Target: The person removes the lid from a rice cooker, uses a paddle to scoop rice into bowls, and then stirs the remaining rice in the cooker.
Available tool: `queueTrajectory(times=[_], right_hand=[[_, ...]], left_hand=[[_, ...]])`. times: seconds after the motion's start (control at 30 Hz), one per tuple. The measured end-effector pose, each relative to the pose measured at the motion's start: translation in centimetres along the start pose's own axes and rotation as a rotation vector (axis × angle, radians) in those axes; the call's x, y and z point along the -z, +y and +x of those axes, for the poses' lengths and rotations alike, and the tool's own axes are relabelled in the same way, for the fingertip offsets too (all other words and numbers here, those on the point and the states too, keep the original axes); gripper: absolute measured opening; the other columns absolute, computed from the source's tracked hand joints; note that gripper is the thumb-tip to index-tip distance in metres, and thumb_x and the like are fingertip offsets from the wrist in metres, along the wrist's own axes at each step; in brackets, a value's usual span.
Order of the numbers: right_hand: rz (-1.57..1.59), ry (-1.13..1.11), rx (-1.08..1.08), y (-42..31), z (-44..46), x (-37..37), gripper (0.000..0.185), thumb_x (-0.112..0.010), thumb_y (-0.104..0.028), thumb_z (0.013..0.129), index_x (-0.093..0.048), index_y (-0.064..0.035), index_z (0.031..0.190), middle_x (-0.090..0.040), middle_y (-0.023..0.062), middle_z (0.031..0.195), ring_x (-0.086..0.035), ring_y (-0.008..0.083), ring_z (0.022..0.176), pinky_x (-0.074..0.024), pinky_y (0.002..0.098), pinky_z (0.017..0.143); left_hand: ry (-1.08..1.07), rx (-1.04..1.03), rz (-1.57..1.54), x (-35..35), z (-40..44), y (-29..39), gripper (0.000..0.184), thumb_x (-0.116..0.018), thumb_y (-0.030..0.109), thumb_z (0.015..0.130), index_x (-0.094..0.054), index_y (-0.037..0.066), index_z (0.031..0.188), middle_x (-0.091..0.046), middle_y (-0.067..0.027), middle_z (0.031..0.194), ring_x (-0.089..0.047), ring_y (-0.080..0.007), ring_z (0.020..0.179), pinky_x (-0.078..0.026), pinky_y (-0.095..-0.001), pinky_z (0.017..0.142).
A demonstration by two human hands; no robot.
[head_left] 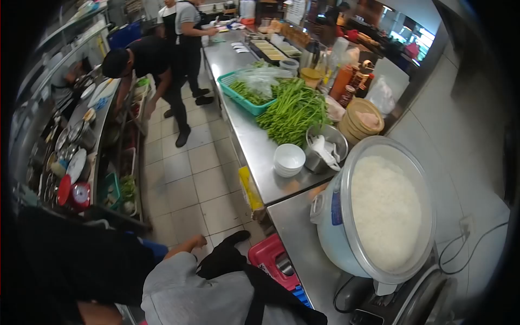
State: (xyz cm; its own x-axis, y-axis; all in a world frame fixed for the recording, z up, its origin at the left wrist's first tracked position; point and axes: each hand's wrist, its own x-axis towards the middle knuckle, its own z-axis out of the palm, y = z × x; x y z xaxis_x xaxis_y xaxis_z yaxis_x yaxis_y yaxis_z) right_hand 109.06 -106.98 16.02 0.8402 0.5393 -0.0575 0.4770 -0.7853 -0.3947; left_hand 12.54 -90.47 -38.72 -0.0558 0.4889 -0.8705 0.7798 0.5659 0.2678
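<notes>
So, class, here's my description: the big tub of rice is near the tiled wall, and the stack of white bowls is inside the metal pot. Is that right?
Not quite. The head view shows the stack of white bowls on the counter, beside the metal pot. The big tub of rice is near the tiled wall.

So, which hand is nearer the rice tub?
Can't tell: what seems the left hand is apart from the rice tub, to its left in view; the right hand isn't visible.

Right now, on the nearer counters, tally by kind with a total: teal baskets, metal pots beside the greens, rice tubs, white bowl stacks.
Teal basket: 1
Metal pot: 1
Rice tub: 1
White bowl stack: 1
Total: 4
</notes>
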Motion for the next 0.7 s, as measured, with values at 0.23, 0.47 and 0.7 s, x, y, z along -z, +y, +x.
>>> queueTrajectory(times=[0.23,0.47,0.7], right_hand=[[0.06,-0.203,0.013,0.4,0.3,1.2,0.04,-0.041,-0.029,0.093,-0.048,0.0002,0.119,-0.052,0.0161,0.115,-0.048,0.0277,0.109,-0.0393,0.0396,0.091],[0.245,-0.526,0.117,2.5,2.1,4.3,0.048,-0.041,-0.035,0.094,-0.046,0.0008,0.126,-0.05,0.014,0.123,-0.045,0.0248,0.117,-0.0369,0.0387,0.096],[-0.232,-0.048,-0.171,2.7,5.0,7.0,0.044,-0.043,-0.03,0.094,-0.046,-0.0016,0.127,-0.045,0.0125,0.131,-0.04,0.0255,0.124,-0.0326,0.0389,0.102]], left_hand=[[-0.348,0.278,-0.172,0.4,-11.7,6.3,0.047,-0.054,0.036,0.087,-0.049,0.01,0.125,-0.053,-0.0134,0.116,-0.062,-0.0259,0.089,-0.049,-0.0488,0.073],[-0.612,0.176,0.172,-1.6,-5.9,1.1,0.049,-0.063,0.034,0.076,-0.056,0.008,0.117,-0.056,-0.0207,0.112,-0.059,-0.0322,0.097,-0.048,-0.0436,0.079],[0.776,-0.292,0.008,9.2,-7.7,11.2,0.04,-0.068,0.025,0.075,-0.061,0.003,0.107,-0.063,-0.0194,0.102,-0.06,-0.0322,0.098,-0.047,-0.0384,0.083]])
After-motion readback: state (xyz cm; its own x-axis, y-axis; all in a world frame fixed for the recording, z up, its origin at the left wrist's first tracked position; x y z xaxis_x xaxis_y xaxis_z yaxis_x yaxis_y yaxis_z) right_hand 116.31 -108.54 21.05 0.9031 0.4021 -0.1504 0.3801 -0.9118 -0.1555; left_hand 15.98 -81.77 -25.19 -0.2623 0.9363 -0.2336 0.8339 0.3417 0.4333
